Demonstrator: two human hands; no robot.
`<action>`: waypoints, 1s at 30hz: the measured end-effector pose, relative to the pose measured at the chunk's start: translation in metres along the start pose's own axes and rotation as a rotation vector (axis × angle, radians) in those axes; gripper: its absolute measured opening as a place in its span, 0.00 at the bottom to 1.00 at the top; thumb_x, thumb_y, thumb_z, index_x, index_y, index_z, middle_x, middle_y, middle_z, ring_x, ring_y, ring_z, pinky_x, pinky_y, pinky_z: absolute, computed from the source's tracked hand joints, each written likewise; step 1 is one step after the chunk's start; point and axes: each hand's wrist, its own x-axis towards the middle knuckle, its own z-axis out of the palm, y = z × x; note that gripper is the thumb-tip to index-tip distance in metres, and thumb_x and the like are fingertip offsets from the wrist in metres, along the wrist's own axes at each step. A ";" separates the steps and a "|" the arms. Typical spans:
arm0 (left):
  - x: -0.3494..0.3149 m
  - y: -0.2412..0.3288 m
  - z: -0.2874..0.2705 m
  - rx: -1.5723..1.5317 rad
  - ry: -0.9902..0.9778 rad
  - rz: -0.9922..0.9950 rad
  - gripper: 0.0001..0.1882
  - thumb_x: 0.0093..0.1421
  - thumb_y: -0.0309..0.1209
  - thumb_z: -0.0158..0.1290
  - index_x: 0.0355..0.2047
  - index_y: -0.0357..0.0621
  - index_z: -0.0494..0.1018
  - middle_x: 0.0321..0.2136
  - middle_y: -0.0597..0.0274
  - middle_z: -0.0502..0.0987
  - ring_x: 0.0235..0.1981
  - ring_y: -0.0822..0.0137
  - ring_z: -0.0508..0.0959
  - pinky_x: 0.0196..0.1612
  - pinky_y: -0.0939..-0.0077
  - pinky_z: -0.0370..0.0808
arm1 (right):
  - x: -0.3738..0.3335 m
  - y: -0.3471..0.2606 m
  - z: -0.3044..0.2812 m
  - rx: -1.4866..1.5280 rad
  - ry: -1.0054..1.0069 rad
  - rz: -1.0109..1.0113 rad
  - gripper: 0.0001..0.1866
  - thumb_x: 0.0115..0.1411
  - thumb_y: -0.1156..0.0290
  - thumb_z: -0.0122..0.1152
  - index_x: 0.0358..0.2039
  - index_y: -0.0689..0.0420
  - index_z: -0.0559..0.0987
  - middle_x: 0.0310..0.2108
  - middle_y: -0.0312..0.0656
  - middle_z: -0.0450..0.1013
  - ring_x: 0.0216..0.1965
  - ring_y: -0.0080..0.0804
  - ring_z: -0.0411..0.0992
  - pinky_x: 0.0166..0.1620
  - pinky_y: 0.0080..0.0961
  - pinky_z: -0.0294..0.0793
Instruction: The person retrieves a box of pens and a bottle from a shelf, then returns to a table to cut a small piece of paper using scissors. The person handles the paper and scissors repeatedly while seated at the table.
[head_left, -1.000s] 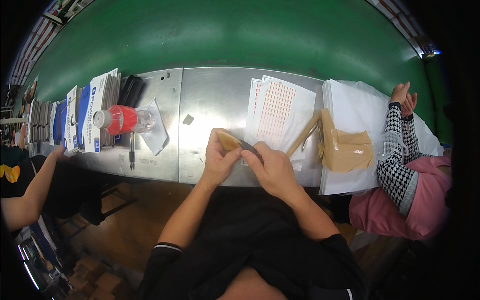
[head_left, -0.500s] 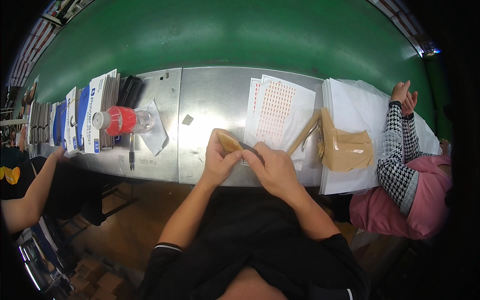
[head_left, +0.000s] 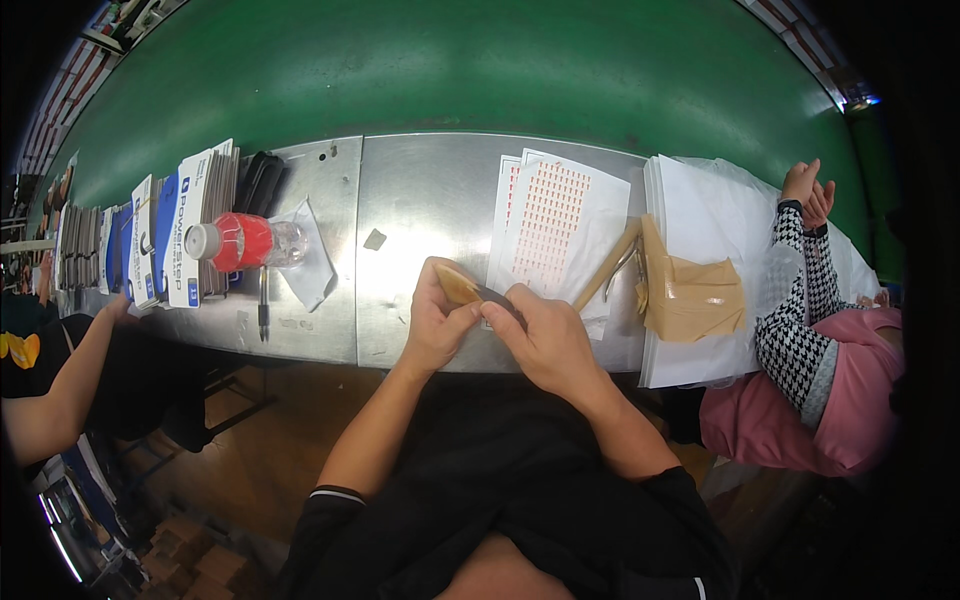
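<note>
My left hand (head_left: 437, 325) and my right hand (head_left: 549, 340) meet above the near part of the metal table (head_left: 420, 190). Between them is a small flat piece (head_left: 457, 285), tan at its left end and dark grey toward the right; its exact kind is unclear. My left fingers wrap round the tan end, with the thumb pressed on top. The right thumb and fingers pinch the dark end, which they partly cover. Just beyond my right hand lie sheets of small orange-red stickers (head_left: 552, 210).
Right of the stickers, brown tape (head_left: 698, 295) lies on a white stack (head_left: 690, 200), with scissors (head_left: 622, 270) alongside. A red-labelled bottle (head_left: 245, 241), a pen (head_left: 263, 305) and stacked boxes (head_left: 205, 220) stand leftward. A green surface (head_left: 480, 65) runs behind. Co-workers' arms (head_left: 790, 260) flank both sides.
My hands stay nearly in place, still gripping the flat piece. The piece has tilted slightly between my fingers. The bottle, stickers and tape lie as before.
</note>
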 end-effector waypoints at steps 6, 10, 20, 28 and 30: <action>0.002 0.000 0.001 -0.051 -0.004 0.010 0.16 0.59 0.27 0.58 0.42 0.42 0.62 0.34 0.64 0.69 0.32 0.76 0.70 0.35 0.81 0.70 | 0.000 0.000 0.005 0.022 0.039 -0.027 0.24 0.67 0.52 0.53 0.24 0.60 0.70 0.15 0.52 0.69 0.19 0.54 0.71 0.24 0.44 0.67; 0.002 0.001 0.002 -0.064 0.001 -0.007 0.15 0.60 0.31 0.57 0.41 0.43 0.62 0.31 0.63 0.69 0.29 0.75 0.70 0.34 0.80 0.71 | 0.000 -0.002 0.007 0.041 0.047 -0.017 0.24 0.67 0.52 0.54 0.24 0.60 0.70 0.15 0.52 0.70 0.19 0.54 0.72 0.23 0.43 0.67; 0.002 0.001 0.001 -0.106 -0.007 -0.020 0.15 0.60 0.31 0.57 0.41 0.43 0.62 0.30 0.63 0.70 0.29 0.75 0.70 0.33 0.80 0.71 | 0.002 -0.003 0.008 0.036 0.033 -0.010 0.24 0.66 0.51 0.54 0.24 0.60 0.71 0.14 0.51 0.70 0.18 0.53 0.72 0.22 0.43 0.67; 0.004 0.000 0.000 -0.096 0.001 0.001 0.14 0.61 0.33 0.56 0.40 0.41 0.63 0.31 0.63 0.71 0.28 0.77 0.69 0.32 0.81 0.69 | 0.001 -0.006 0.006 0.050 0.008 -0.001 0.20 0.66 0.56 0.56 0.26 0.61 0.73 0.16 0.51 0.69 0.20 0.52 0.71 0.24 0.41 0.66; 0.003 0.000 0.000 -0.127 -0.005 0.002 0.14 0.61 0.33 0.55 0.40 0.41 0.63 0.31 0.63 0.71 0.28 0.77 0.69 0.32 0.81 0.69 | 0.001 -0.007 0.006 0.052 0.009 -0.002 0.20 0.65 0.56 0.57 0.26 0.61 0.73 0.16 0.51 0.69 0.20 0.52 0.71 0.24 0.41 0.66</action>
